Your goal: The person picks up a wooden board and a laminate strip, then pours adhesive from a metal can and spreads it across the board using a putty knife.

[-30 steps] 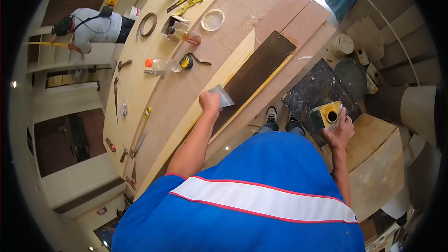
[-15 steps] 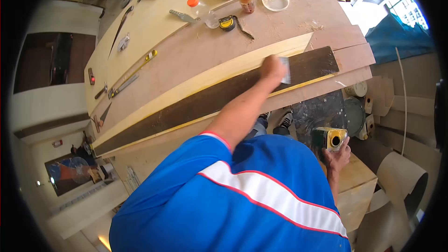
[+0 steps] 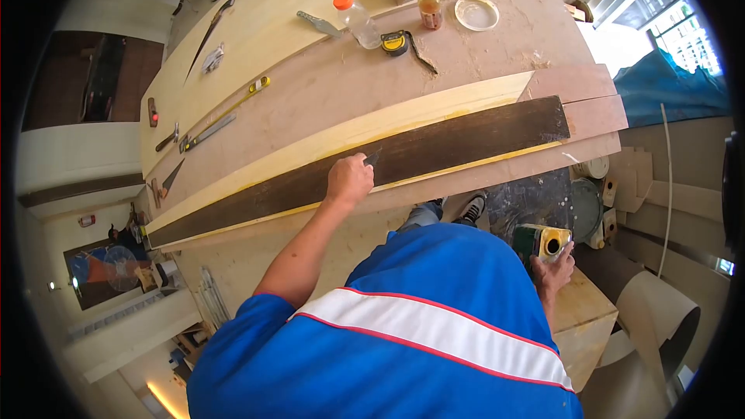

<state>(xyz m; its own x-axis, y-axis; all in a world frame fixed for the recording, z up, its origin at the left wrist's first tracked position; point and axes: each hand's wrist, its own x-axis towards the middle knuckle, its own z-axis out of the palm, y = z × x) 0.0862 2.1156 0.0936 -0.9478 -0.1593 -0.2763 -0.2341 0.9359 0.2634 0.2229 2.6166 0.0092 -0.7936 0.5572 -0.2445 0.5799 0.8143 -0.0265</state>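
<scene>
On the dark strip (image 3: 403,157), left hand (image 3: 349,180) clamps a scraper (image 3: 372,159); right hand (image 3: 552,271) grips an open glue can (image 3: 543,242)

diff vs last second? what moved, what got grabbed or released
The left hand slid the scraper along the dark strip, out toward its right end and now back toward the middle. Nothing was grabbed or released. The right hand stays on the yellow-topped can, and the tape measure and bottle lie as before.
</scene>
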